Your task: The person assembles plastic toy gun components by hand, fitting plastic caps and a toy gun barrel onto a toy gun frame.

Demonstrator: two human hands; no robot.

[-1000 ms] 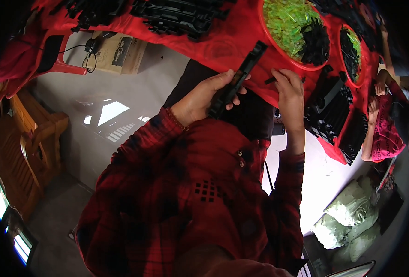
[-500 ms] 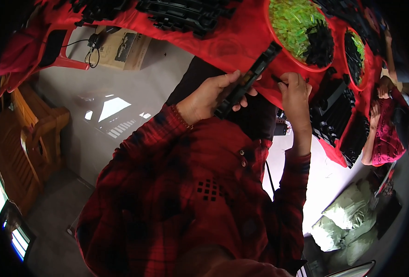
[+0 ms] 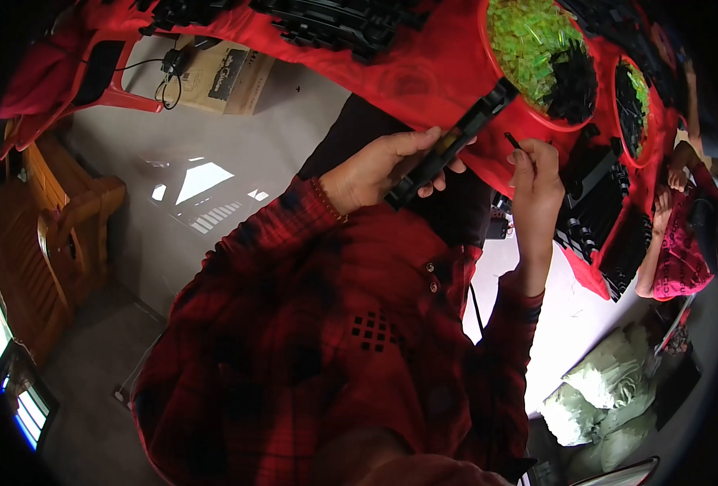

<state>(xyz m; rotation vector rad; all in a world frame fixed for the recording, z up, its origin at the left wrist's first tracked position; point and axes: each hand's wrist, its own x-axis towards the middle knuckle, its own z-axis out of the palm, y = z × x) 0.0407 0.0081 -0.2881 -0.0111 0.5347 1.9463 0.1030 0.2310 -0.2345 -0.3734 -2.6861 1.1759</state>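
My left hand (image 3: 369, 172) is closed round the lower part of a long, narrow black plastic part (image 3: 461, 138), which tilts up and right towards the table. A small brownish patch shows in the part's middle. To the right of it, my right hand (image 3: 536, 180) pinches a small, thin black piece (image 3: 512, 141) between thumb and fingers. This piece is apart from the long part. Just beyond the hands, the rim of a red basin (image 3: 566, 128) surrounds many yellow-green clear pieces (image 3: 527, 44) and a heap of black strips (image 3: 572, 79).
Red cloth (image 3: 408, 77) covers the table. Black plastic parts (image 3: 339, 24) lie at its far side, and more black parts (image 3: 590, 190) at the right beside a smaller red basin (image 3: 638, 165). A cardboard box (image 3: 228, 78) and wooden chair (image 3: 79, 198) stand left. Another person's arm (image 3: 656, 239) shows right.
The view has shifted slightly. My right hand has moved a little right and turned, so the small black piece shows more clearly. My left hand still holds the long part.
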